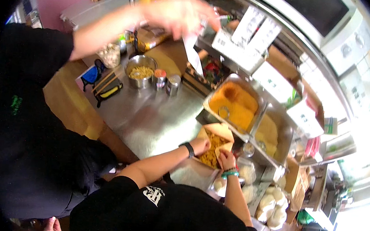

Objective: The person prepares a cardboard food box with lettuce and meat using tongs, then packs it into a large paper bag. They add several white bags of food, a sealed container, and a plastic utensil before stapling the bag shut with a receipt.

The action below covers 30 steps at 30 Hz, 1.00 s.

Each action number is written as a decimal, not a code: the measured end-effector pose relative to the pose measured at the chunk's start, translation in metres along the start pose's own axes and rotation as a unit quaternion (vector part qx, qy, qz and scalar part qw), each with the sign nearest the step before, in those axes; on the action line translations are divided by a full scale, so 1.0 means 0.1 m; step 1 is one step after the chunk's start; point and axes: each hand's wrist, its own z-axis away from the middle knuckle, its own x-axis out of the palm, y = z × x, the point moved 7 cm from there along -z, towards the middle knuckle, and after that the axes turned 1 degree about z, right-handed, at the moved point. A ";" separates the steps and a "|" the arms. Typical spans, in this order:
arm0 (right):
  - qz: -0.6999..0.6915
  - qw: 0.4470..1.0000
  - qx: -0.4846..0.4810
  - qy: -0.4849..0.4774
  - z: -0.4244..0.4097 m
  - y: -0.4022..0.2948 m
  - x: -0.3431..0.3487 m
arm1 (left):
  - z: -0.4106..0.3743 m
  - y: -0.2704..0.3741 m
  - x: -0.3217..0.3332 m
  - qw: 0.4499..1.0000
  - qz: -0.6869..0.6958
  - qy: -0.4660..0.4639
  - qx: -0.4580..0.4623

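A brown paper food box [222, 131] stands with its flaps spread on the steel counter in front of me. Yellow-brown food pieces [208, 158] fill it. My left hand [201, 146], with a black band at the wrist, is curled at the box's left side; its fingertips are hidden, so I cannot tell whether it grips anything. My right hand [227, 159], wearing beaded and green bracelets, pinches a flap at the box's right side. Just beyond the box is a steel pan of orange powder [239, 109], with a pan of paler powder [266, 135] beside it.
At left a co-worker's blurred hand [181, 16] reaches over the counter [138, 111]. A steel bowl of food [141, 73], two shaker jars [173, 84] and wooden chopsticks [105, 79] on a black holder stand there. Bagged white rounds [273, 206] lie at right.
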 end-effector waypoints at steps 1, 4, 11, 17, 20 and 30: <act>0.001 1.000 -0.002 -0.006 0.01 -0.01 -0.06 | -0.04 0.05 0.08 0.997 -0.076 -0.028 -0.002; -0.098 0.992 0.033 -0.067 0.14 0.01 -0.16 | -0.06 0.11 0.07 0.997 -0.002 -0.064 0.037; 0.008 0.974 -0.017 -0.228 0.66 -0.47 -0.13 | 0.41 0.24 -0.11 0.954 0.104 -0.227 0.163; -0.042 0.996 -0.065 0.036 0.32 -0.58 -0.15 | 0.40 0.14 -0.06 0.973 0.033 -0.167 0.155; 0.057 0.988 -0.032 0.142 0.12 0.16 -0.03 | 0.18 0.13 -0.03 0.964 0.217 -0.101 0.116; 0.270 0.940 0.015 0.208 0.16 -0.53 0.00 | -0.02 0.44 -0.51 0.959 -0.173 0.168 0.147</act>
